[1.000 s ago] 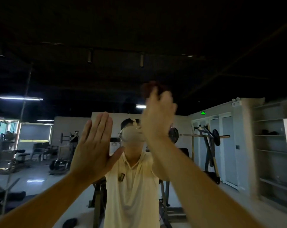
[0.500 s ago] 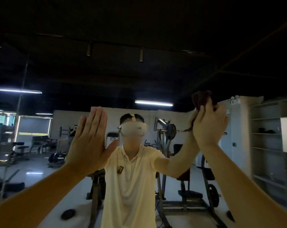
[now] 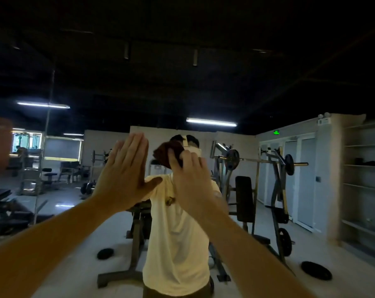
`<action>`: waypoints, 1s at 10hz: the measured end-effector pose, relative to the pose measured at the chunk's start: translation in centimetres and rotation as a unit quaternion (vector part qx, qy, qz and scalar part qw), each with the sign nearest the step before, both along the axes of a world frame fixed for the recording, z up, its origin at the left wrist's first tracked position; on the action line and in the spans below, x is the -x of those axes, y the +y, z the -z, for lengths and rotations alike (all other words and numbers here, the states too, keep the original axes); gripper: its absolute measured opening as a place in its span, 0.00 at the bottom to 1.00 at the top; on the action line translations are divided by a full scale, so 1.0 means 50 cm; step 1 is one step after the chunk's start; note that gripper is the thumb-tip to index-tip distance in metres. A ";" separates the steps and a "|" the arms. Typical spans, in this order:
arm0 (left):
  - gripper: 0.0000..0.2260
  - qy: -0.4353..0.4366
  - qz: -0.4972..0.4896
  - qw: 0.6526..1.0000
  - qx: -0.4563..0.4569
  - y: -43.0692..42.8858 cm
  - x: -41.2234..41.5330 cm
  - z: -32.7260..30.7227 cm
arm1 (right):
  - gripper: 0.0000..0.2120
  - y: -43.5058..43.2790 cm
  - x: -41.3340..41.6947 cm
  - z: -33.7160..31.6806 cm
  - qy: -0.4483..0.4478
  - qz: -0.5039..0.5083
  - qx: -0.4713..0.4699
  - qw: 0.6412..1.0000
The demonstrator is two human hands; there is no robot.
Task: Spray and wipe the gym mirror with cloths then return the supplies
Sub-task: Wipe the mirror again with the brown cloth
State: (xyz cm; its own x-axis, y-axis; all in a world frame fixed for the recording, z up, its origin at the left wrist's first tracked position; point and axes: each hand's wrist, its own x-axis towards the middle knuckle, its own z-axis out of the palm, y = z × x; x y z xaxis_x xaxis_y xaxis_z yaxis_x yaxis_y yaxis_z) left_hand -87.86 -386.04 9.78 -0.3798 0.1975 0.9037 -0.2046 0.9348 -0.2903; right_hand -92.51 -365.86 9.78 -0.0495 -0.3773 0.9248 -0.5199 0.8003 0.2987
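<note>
— What does the head view show?

— Both bare arms are raised to the gym mirror (image 3: 246, 72), which fills the whole view. The left hand (image 3: 122, 175) is spread flat, its fingers straight and close together and its thumb out to the side. The palm is set against the glass and it has hold of nothing.

— And the other one?

— The right hand (image 3: 191, 181) is just beside it, a little higher. Its fingers (image 3: 174, 158) bend over a bunched dark reddish cloth (image 3: 165, 152) and press it to the mirror. The cloth pokes out above and to the left of the knuckles. Whether the thumb is tucked under it I cannot tell.

— So where is the cloth exactly?

— It is on the glass at about head height, between the two hands, and it covers the face of the person's reflection (image 3: 178, 222) (pale short-sleeved shirt, white strap over the hair).

— What else is in the reflection?

— A barbell rack (image 3: 277, 168) stands to the right, with a bench beside it. A weight plate (image 3: 316, 270) lies on the pale floor, open shelves (image 3: 365, 168) are at the far right, and a strip light (image 3: 211, 122) hangs under a dark ceiling.
</note>
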 end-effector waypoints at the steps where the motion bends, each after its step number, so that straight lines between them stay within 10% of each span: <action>1: 0.47 -0.010 0.010 1.000 0.003 0.024 -0.003 0.060 | 0.35 0.138 0.045 0.004 -0.017 0.035 0.024 0.999; 2: 0.46 0.005 0.042 0.999 0.000 0.048 0.011 0.096 | 0.16 0.286 0.077 -0.009 -0.122 0.016 0.202 0.972; 4: 0.55 -0.001 0.048 0.998 -0.029 0.072 0.034 0.109 | 0.23 0.318 0.074 0.012 -0.150 0.009 0.423 0.894; 7: 0.55 -0.073 0.067 0.994 0.034 0.019 -0.012 0.099 | 0.23 -0.075 -0.041 0.140 -0.105 -0.080 0.160 0.978; 8: 0.54 -0.064 0.063 0.996 0.005 -0.007 -0.051 0.136 | 0.23 -0.061 -0.043 0.153 -0.078 -0.101 0.030 0.991; 10: 0.60 -0.093 0.061 0.993 -0.038 0.026 -0.043 0.238 | 0.16 0.199 0.009 0.162 -0.109 -0.006 0.093 0.990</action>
State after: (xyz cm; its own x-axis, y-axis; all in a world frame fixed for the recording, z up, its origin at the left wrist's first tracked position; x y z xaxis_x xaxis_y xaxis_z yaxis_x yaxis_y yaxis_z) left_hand -85.70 -384.75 -2.14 -0.5193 0.1865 0.8340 -0.0376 0.9700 -0.2403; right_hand -92.96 -355.92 1.67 -0.2530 -0.2024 0.9461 -0.5651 0.8246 0.0252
